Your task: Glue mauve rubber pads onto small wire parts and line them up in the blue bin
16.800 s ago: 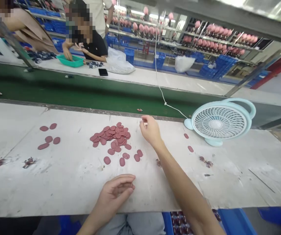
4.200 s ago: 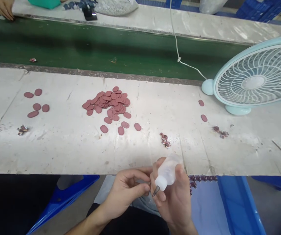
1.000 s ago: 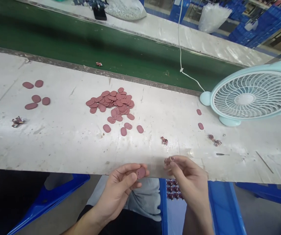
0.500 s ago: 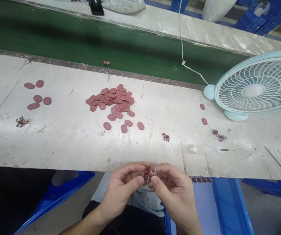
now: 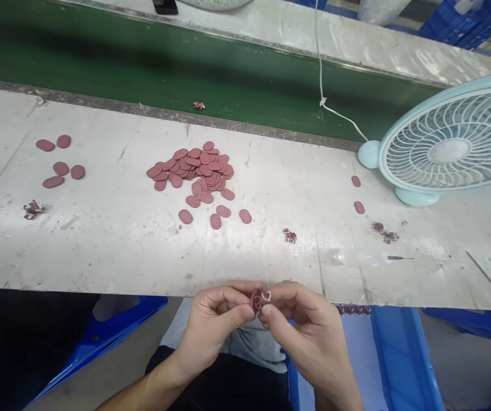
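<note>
My left hand is closed, thumb and fingers pinching a dark red oval disc by its edge. Against the disc's face, my right hand pinches a small dark red figure with a pale, gold-edged part. The fingers partly cover both pieces, so I cannot tell whether they are joined. Beyond my hands on the bench lies a heap of matching oval discs, with several loose ones in front. A similar small figure lies by itself to the right of them.
A light blue fan stands at the right, its white cord crossing the green belt. A thin dark tool and more figures lie nearby. Below the bench edge, right of my lap, is a blue tray.
Both hands stay together at the bench edge, gripping the same pieces, with only a slight finger shift. The small figure on the green belt has moved a little to the right.
</note>
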A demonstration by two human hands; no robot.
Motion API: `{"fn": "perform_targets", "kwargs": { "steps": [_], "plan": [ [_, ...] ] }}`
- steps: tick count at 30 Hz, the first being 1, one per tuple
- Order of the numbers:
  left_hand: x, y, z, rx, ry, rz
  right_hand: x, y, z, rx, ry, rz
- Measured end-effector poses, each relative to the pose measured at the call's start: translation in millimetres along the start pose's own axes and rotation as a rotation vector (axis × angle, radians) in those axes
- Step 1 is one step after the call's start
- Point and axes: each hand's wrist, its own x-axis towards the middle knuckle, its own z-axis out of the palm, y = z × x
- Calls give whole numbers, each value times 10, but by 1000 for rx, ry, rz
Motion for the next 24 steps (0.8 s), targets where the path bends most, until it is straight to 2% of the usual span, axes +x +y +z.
{"fn": "perform_targets", "kwargs": {
  "steps": [5,12,18,24],
  "plan": [
    [-5,26,69,-13,21,-8,-3,-13,-31,17,-32,25],
    [-26,-8,96,-26,37,32,-35,43,11,115,7,50],
    [-16,-20,91,-7,3,43,-73,92,33,175,80,8],
    [26,-56,96,53,-57,111,-69,120,22,312,101,41]
  ]
}}
